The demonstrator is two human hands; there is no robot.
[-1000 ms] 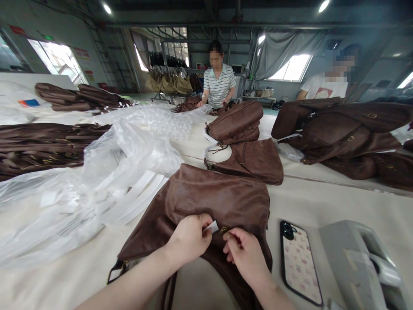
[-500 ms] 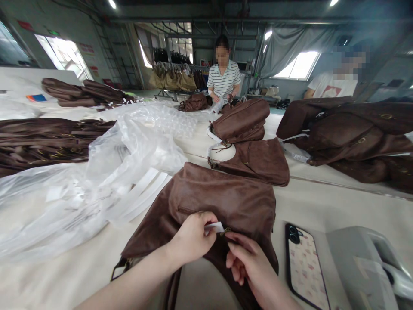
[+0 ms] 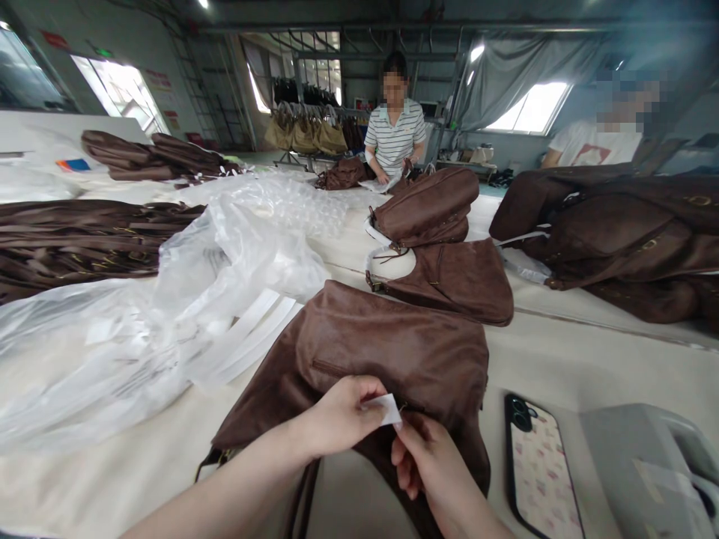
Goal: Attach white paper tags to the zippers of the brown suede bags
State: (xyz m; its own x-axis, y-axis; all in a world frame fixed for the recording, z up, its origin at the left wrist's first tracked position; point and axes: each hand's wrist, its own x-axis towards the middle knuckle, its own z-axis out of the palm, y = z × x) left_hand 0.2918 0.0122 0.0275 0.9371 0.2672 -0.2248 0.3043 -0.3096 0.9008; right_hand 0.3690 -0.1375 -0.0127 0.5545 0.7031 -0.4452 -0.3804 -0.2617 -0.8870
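A brown leather shoulder bag (image 3: 387, 352) lies flat before me, its strap opening toward my body. My left hand (image 3: 342, 419) pinches a small white slip of paper (image 3: 387, 409) between thumb and fingers, above the bag's zip. At the slip's lower right corner, the thumb and forefinger of my right hand (image 3: 427, 457) are closed together. A brass-coloured zip pull (image 3: 402, 406) shows just above those right fingertips. Whether the right fingers also grip the pull is hidden.
Further brown bags (image 3: 449, 281) lie beyond, with a pile (image 3: 618, 224) at right. Crumpled clear plastic (image 3: 225, 247) and white strips (image 3: 252, 329) spread left. A phone (image 3: 542, 464) and a grey device (image 3: 634, 449) sit right. Two people (image 3: 396, 135) stand across the table.
The white slip has turned and shows more of its face, shifting slightly right. My right thumb and forefinger have come together at its corner. The far person's hands have lowered.
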